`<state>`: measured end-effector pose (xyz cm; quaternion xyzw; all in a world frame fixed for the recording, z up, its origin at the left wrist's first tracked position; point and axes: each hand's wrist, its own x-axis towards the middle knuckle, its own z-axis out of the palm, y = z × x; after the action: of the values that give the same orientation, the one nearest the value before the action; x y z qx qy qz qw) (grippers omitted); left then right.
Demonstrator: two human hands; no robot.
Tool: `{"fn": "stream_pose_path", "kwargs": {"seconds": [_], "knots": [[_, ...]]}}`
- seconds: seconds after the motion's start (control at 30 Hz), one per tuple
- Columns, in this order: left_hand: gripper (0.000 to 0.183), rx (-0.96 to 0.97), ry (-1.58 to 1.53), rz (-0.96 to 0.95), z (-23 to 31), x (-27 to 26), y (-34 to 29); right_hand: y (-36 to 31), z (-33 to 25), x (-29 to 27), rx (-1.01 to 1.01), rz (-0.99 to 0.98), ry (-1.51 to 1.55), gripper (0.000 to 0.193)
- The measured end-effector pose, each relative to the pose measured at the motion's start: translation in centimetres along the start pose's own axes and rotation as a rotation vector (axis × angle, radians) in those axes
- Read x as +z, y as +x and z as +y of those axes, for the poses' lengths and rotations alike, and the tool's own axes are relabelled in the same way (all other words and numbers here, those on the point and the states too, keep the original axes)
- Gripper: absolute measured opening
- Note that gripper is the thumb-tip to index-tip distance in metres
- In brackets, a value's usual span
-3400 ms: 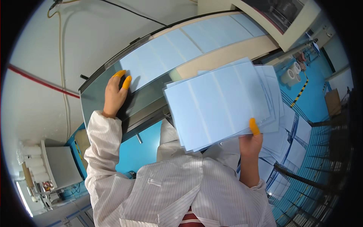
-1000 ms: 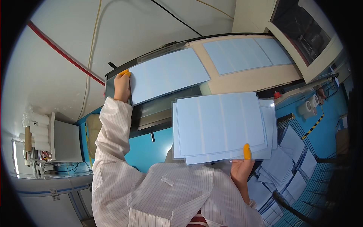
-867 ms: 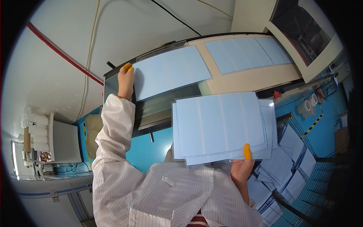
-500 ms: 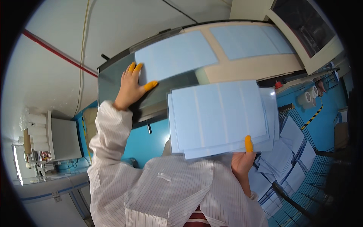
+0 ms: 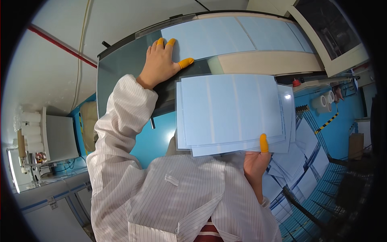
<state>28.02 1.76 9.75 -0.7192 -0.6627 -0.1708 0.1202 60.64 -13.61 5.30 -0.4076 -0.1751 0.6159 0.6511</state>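
With yellow finger cots on thumb and fingers, my left hand (image 5: 158, 66) is open, fingers spread. Its fingertips touch the left edge of a pale blue striped sheet (image 5: 207, 38), which lies across the dark plate (image 5: 125, 76) and beige belt (image 5: 266, 62) of a long machine. Beyond that sheet, its right edge against it, lies another pale blue sheet (image 5: 274, 34). My right hand (image 5: 256, 163) grips a loosely fanned stack of similar sheets (image 5: 229, 113) by its lower right edge, in front of my chest. The thumb, in a yellow cot, rests on top; the fingers underneath are hidden.
Right of the stack, a dark wire rack (image 5: 322, 177) holds many loose sheets (image 5: 288, 163). A machine housing with a dark window (image 5: 322, 30) stands at the belt's right end. A red button (image 5: 296, 82) sits on the machine's front edge. White rolls (image 5: 321, 101) are farther right.
My left hand has slid the sheet rightward and away along the machine, closing the gap to the sheet beyond. The right hand still holds its stack.
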Motion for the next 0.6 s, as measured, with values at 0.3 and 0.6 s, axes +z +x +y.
{"fn": "stream_pose_path", "kwargs": {"seconds": [0.3,0.6], "knots": [[0.021,-0.136,-0.659,-0.046,-0.7,-3.3,-2.8,-0.1,0.0,0.0,0.099,-0.002,0.118,0.038],[0.017,-0.189,-1.073,-0.084,3.2,-5.0,-5.9,0.0,-0.1,1.0,0.01,0.063,0.028,0.042]]}}
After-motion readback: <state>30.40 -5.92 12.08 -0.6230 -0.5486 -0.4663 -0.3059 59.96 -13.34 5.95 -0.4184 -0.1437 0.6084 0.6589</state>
